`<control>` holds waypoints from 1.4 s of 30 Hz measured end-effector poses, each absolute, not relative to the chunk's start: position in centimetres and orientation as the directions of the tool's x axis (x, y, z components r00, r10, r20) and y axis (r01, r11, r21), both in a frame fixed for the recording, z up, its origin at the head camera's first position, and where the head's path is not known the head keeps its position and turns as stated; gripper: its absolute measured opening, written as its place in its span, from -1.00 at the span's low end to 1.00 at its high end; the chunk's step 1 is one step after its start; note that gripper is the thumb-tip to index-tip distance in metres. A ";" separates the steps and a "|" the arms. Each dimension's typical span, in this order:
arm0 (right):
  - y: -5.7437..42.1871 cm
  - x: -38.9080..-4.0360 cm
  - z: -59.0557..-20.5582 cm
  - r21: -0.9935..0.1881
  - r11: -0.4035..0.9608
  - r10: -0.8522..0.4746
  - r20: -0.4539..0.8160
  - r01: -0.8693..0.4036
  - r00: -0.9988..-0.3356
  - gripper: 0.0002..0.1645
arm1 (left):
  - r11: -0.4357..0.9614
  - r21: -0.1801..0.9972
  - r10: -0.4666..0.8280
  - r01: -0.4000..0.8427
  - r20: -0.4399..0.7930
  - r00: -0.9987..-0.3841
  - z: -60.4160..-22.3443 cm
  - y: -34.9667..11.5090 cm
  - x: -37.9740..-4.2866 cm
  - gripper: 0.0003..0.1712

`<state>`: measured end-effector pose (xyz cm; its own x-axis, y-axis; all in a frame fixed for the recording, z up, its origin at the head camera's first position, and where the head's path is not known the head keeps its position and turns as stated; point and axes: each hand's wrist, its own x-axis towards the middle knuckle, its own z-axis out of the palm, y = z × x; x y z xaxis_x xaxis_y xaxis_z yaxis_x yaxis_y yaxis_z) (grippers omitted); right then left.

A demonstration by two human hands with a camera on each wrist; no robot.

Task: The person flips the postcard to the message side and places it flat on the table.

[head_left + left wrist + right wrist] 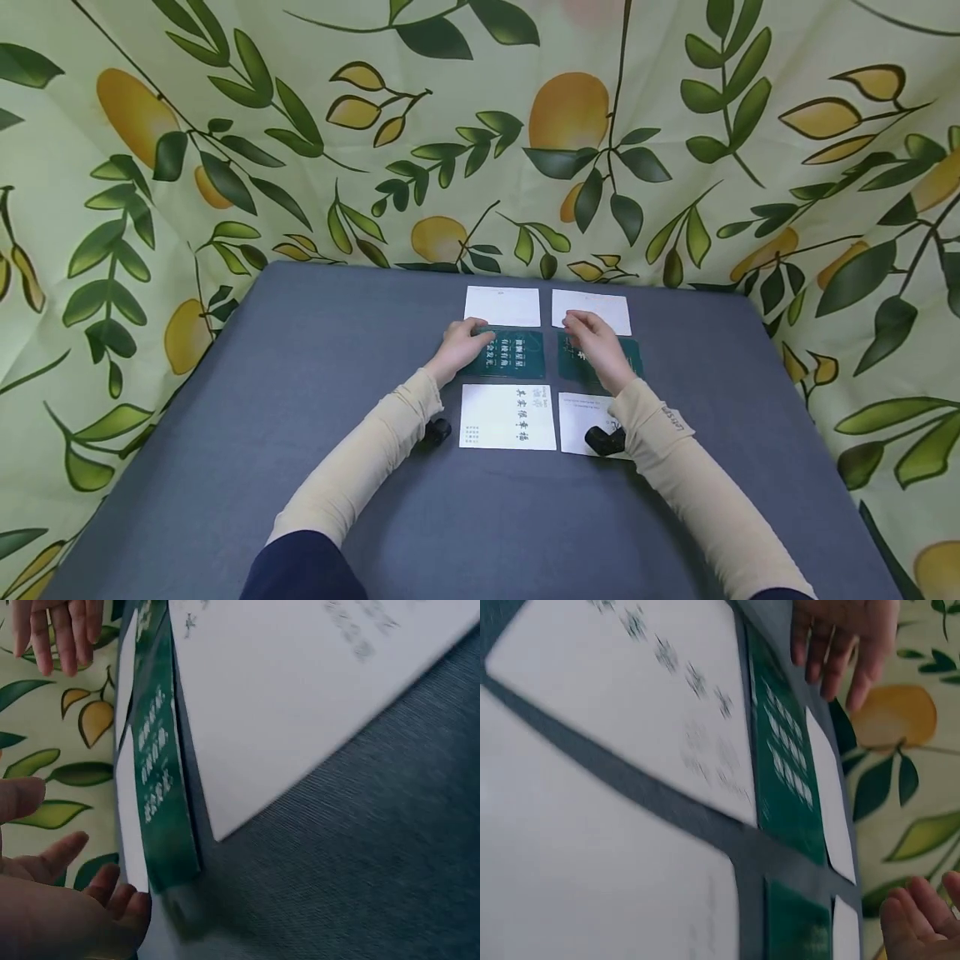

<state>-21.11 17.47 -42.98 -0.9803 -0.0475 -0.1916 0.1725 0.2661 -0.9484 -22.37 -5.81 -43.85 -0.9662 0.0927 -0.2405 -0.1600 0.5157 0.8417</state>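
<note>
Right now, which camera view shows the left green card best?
The head view: the left green card shows broadest there, its writing clearest, though the left hand hides part of its left edge. Both wrist views show it narrowed at a steep slant, its writing blurred.

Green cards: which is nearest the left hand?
The left green card in the head view: the left hand shows at its left edge; the right green card lies by the right hand.

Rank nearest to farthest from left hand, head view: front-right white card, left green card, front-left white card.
1. Left green card: beside left hand.
2. Front-left white card: left column.
3. Front-right white card: right column.
</note>
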 end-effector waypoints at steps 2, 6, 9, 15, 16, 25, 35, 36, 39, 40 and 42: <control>16.6 -20.5 -43.3 -0.949 0.237 -0.076 -0.230 0.206 -0.970 -0.32 | 0.527 0.830 0.069 -0.185 -0.259 -0.963 -44.1 -6.3 -22.1 -0.48; 15.2 -19.7 -44.4 -0.943 0.212 -0.107 -0.283 0.256 -0.953 -0.29 | 0.454 0.855 0.073 -0.252 -0.318 -0.945 -44.6 -7.1 -21.6 -0.43; 14.4 -19.1 -44.9 -0.935 0.219 -0.102 -0.305 0.278 -0.947 -0.29 | 0.357 0.887 0.091 -0.295 -0.347 -0.933 -44.9 -7.8 -21.4 -0.42; 13.5 -18.5 -45.4 -0.928 0.232 -0.093 -0.318 0.290 -0.944 -0.31 | 0.263 0.910 0.095 -0.322 -0.356 -0.930 -45.0 -8.7 -20.9 -0.43; 13.5 -18.5 -45.5 -0.929 0.228 -0.090 -0.319 0.292 -0.943 -0.31 | 0.256 0.910 0.092 -0.327 -0.359 -0.929 -45.0 -8.8 -20.8 -0.43; 13.2 -18.3 -45.7 -0.937 0.183 -0.069 -0.315 0.299 -0.947 -0.35 | 0.195 0.918 0.006 -0.346 -0.354 -0.935 -45.7 -9.0 -20.8 -0.40; 12.8 -18.9 -45.9 -0.951 0.123 0.002 -0.285 0.284 -0.958 -0.32 | 0.201 0.931 -0.056 -0.306 -0.301 -0.952 -46.6 -9.2 -20.6 -0.38; 12.8 -19.0 -45.9 -0.951 0.134 0.009 -0.279 0.278 -0.960 -0.31 | 0.204 0.931 -0.068 -0.301 -0.293 -0.954 -46.6 -9.1 -20.6 -0.39; 12.6 -19.3 -45.8 -0.950 0.181 0.032 -0.252 0.254 -0.967 -0.27 | 0.197 0.940 -0.097 -0.278 -0.264 -0.960 -46.7 -9.0 -20.7 -0.40; 12.5 -19.4 -45.7 -0.949 0.194 0.037 -0.246 0.248 -0.969 -0.26 | 0.192 0.943 -0.105 -0.270 -0.254 -0.961 -46.7 -8.9 -20.8 -0.40; 12.5 -19.6 -45.6 -0.945 0.229 0.045 -0.229 0.233 -0.972 -0.24 | 0.185 0.949 -0.117 -0.255 -0.236 -0.965 -46.7 -8.8 -21.0 -0.40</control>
